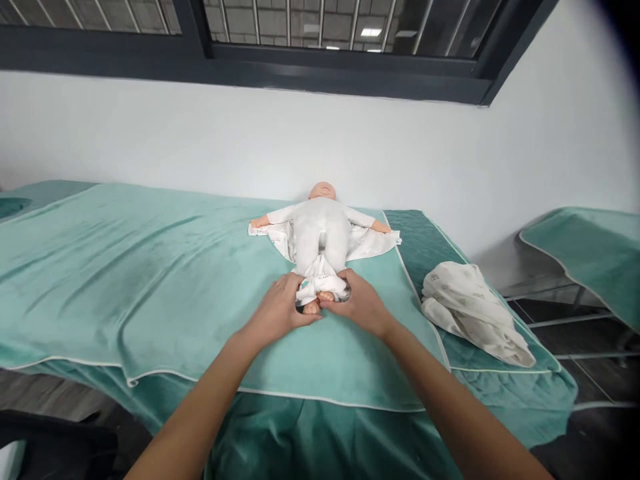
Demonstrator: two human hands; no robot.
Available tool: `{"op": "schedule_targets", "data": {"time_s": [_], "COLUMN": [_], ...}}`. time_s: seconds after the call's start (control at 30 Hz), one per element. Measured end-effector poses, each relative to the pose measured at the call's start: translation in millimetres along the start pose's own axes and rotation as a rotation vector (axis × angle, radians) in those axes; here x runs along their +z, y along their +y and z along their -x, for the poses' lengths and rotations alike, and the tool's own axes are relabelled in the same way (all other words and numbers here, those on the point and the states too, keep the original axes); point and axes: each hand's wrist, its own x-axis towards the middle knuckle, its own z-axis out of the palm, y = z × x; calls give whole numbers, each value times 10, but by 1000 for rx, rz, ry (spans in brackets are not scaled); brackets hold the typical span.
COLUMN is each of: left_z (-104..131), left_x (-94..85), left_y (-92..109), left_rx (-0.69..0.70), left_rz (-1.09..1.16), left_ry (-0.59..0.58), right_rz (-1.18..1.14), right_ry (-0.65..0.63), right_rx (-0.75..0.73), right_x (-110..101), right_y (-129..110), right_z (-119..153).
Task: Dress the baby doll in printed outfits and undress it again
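Observation:
A baby doll (323, 223) with a white cloth body lies on its back on the green bed cover, its head toward the wall and arms spread. A printed white garment (373, 243) is spread open under its back and arms. White printed pants (320, 283) are bunched around its lower legs, with both feet showing. My left hand (284, 303) grips the left side of the bunched pants, thumb by a foot. On the right side, my right hand (357, 300) holds the pants with its thumb and fingers at the other foot.
A crumpled white printed cloth (473, 310) lies on the bed's right part. The bed's green cover (150, 267) reaches the wall (225, 140) below a barred window. Another green-covered bed (595, 247) stands at the right. A dark chair (60, 440) is at the lower left.

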Motion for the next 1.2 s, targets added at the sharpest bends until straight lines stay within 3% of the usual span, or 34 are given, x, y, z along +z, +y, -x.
{"op": "schedule_targets", "data": {"time_s": [0.2,0.33,0.5,0.63,0.73,0.83,0.97,1.2], "left_z": [171,346,432,374,273,164,68,48], "left_x": [-131,-342,-821,-1253,-1544,-1786,-2019,-2105], "left_y": [355,648,977,1190,1298,1376,1550,1800], "left_rx": [-70,-133,-122,-106,-43,58,108,129], "left_rz": [-40,4,292,378,192,-40,-226,-155], "left_ry": [-17,-68,-295,-387,-571,-697,-585,-181], "right_rz": [68,-9,-117,-94,113,462,714,478], "right_ry": [-61,-134,-429,-671,-694,-580,-422,-294], "right_rx": [3,-17,2,-129,-282,-406,-503,-424], "right_x": [-157,-376,-912,-1371,-1645,-1819,-1922,-2046], "right_y": [-152,-366,-788,-1125,-1358,-1564,-1764,-1960], "right_z": [237,419,462,351,227,119,62,127]}}
